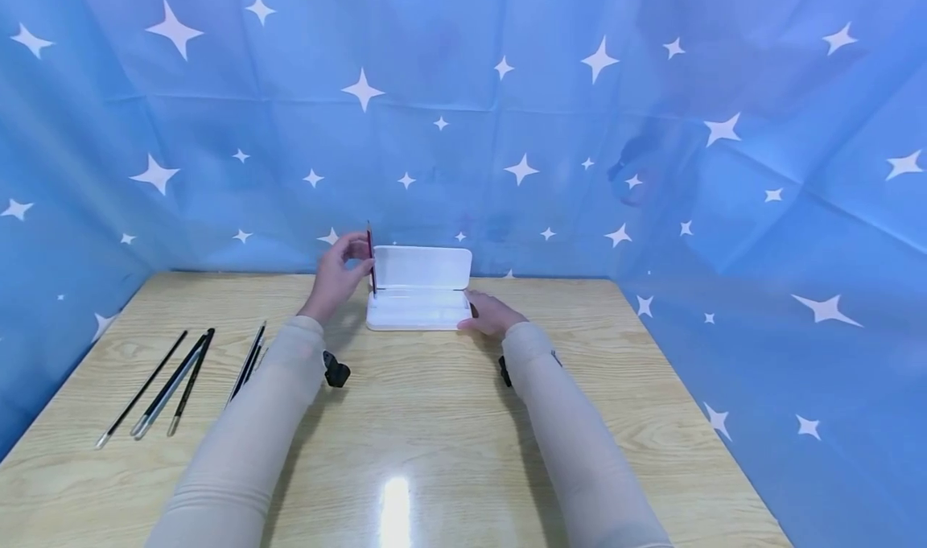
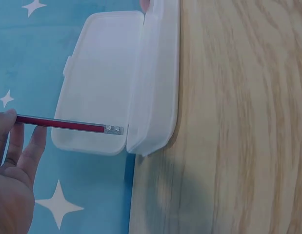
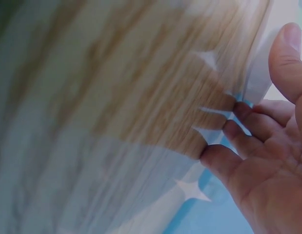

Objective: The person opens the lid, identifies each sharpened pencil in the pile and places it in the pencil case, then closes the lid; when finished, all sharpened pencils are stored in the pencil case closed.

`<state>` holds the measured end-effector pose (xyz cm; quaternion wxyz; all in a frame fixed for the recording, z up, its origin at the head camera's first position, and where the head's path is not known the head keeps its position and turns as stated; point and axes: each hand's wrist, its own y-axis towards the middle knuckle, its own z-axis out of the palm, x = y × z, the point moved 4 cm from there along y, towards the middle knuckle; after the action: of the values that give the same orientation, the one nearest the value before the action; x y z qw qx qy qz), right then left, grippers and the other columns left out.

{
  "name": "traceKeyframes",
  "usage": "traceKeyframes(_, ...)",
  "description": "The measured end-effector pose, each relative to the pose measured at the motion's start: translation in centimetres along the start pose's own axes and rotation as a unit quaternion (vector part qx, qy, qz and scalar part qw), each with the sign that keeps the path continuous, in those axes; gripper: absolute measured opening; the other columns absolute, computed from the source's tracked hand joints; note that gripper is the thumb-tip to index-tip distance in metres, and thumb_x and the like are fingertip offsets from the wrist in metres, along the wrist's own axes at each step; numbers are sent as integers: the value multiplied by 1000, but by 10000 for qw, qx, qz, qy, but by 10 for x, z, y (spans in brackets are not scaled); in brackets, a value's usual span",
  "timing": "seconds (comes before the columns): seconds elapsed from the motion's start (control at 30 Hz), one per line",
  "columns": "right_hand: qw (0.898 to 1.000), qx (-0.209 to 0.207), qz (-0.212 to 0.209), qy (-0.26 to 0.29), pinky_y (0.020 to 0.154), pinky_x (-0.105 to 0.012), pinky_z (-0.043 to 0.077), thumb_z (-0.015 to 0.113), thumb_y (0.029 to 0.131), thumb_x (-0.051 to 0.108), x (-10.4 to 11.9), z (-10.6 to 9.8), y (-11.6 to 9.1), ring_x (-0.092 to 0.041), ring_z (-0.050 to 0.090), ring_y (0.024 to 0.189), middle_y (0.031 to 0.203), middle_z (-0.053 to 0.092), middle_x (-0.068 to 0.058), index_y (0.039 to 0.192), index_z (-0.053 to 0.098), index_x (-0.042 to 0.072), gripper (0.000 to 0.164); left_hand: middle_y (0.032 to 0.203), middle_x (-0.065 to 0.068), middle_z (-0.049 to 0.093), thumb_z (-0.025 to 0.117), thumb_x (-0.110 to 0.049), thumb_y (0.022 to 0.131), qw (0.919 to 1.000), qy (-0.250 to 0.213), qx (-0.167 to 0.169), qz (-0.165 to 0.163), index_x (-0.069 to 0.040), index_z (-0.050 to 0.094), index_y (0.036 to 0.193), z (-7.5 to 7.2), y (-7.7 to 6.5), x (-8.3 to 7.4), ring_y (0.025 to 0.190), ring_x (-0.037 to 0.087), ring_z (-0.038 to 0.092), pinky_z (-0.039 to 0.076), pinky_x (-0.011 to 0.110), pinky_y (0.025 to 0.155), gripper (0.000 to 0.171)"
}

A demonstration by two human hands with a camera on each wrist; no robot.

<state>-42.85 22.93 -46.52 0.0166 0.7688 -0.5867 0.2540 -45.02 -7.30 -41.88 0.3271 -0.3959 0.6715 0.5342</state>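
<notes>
My left hand (image 1: 339, 278) pinches a dark red pencil (image 2: 68, 125) between thumb and fingers. In the head view the pencil stands upright over the left end of a white pencil case (image 1: 418, 317), its silvery ferrule end down and its point up. The case lies open near the far table edge, its lid (image 1: 423, 267) raised at the back. At the case's right end my right hand (image 1: 494, 315) grips it, thumb at the front corner and fingers toward the hinge. In the right wrist view, the fingers (image 3: 221, 161) are extended and the thumb is held apart.
Several dark and grey pencils (image 1: 191, 375) lie on the table's left side. More pencils (image 1: 249, 363) lie nearer, partly hidden by my left sleeve. A blue curtain (image 1: 463, 154) with white stars hangs right behind the wooden table (image 1: 449, 435).
</notes>
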Motion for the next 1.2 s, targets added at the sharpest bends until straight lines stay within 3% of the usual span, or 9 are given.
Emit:
traceKeyframes(0.27,10000,42,9,-70,124,-44,17,59,102,42,0,4,2,-29,15,155,168,16,-12,163,11,9,84,110,15,64,67,2,96,9987,443,236,-101,-4,58,132,4,-5,6,105,31,61,52,48,93,38)
traceKeyframes(0.57,9998,20,6,-173,124,-43,18,59,102,42,1,3,2,-29,15,155,168,16,-12,163,11,10,84,113,17,66,68,0,95,9963,620,564,-202,-3,60,131,10,-6,6,107,32,62,52,48,93,37)
traceKeyframes(0.87,9999,9,30,-97,124,-43,18,59,102,42,1,2,1,-29,15,154,168,15,-12,163,11,9,84,108,11,69,67,-6,98,9913,990,804,-329,-11,67,132,30,-1,11,103,28,63,55,45,84,35)
traceKeyframes(1.03,9999,-14,91,-103,124,-43,18,59,102,43,-1,2,2,-29,15,154,168,16,-12,163,12,9,84,110,11,68,66,-3,97,9797,1578,1226,-178,-7,67,133,43,2,4,101,27,62,53,44,88,36)
traceKeyframes(1.2,9999,-30,140,-88,124,-43,17,59,102,42,-2,1,2,-29,15,155,168,16,-12,163,12,9,83,106,10,69,68,-1,95,9618,2153,1688,77,-6,69,129,57,6,1,96,24,65,55,41,87,34)
